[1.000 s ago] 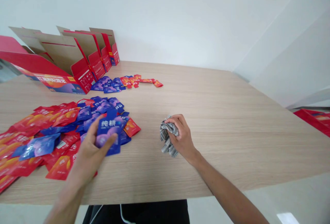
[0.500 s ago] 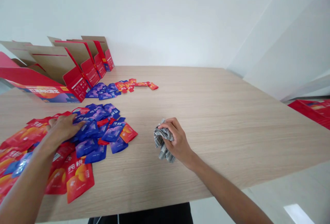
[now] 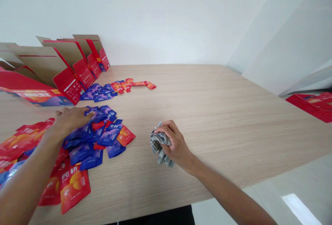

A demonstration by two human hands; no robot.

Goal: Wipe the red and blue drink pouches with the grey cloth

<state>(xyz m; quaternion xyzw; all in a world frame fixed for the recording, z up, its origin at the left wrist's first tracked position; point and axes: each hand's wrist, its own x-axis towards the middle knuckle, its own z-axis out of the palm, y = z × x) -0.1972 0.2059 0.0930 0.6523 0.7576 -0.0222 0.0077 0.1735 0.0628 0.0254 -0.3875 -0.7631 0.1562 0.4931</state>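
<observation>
My left hand [image 3: 72,120] lies over the far side of the pouch pile, palm down with its fingers reaching forward. Beneath and beside it are small blue pouches [image 3: 109,135]; larger red pouches with orange fruit prints [image 3: 75,185] spread toward the near left. Bunched up in my right hand [image 3: 176,145] is a grey striped cloth [image 3: 156,142], which rests on the wooden table [image 3: 220,124] to the right of the pile. The fingers and thumb are closed round the cloth. Some of the left fingertips are hidden.
Open red cardboard boxes [image 3: 67,86] stand in a row at the back left. In front of them, a line of small blue pouches [image 3: 100,92] and red packets [image 3: 141,83] runs to the right. Another red box [image 3: 311,104] sits beyond the table's right edge.
My left hand has moved forward and right over the pile, onto the blue pouches. My right hand still grips the cloth in about the same spot. The view has shifted slightly.
</observation>
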